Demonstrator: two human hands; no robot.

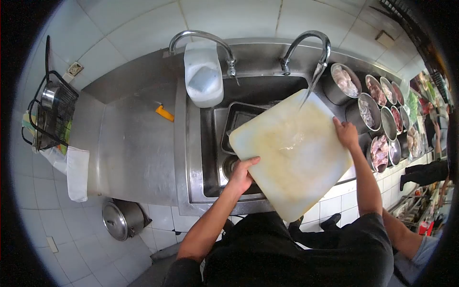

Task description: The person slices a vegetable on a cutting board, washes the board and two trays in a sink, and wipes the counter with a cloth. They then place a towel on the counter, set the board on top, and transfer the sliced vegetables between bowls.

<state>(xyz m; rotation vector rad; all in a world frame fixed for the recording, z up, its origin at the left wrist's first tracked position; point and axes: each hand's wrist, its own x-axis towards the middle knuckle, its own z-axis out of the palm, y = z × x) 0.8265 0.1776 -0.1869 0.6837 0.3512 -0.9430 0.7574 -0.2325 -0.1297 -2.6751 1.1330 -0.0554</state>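
Observation:
A large, stained white cutting board [296, 158] is tilted over the sink [208, 143], held by both my hands. My left hand [242, 176] grips its left edge, thumb on the face. On the right edge, my right hand [346, 133] is closed, thumb on top and the other fingers mostly hidden beneath. Water runs from the right faucet [327, 48] onto the upper part of the board, and its surface shines wet. Partly covered by the board, a dark rectangular tray [235, 119] lies in the basin.
Metal pots of raw meat [345, 81] crowd the counter at right. A cut-open white jug [205, 98] stands below the left faucet [201, 33]. A yellow-handled tool [165, 113] lies on the steel counter [136, 153]. A lidded pot [119, 221] stands on the floor. Another person's arm [401, 237] shows at lower right.

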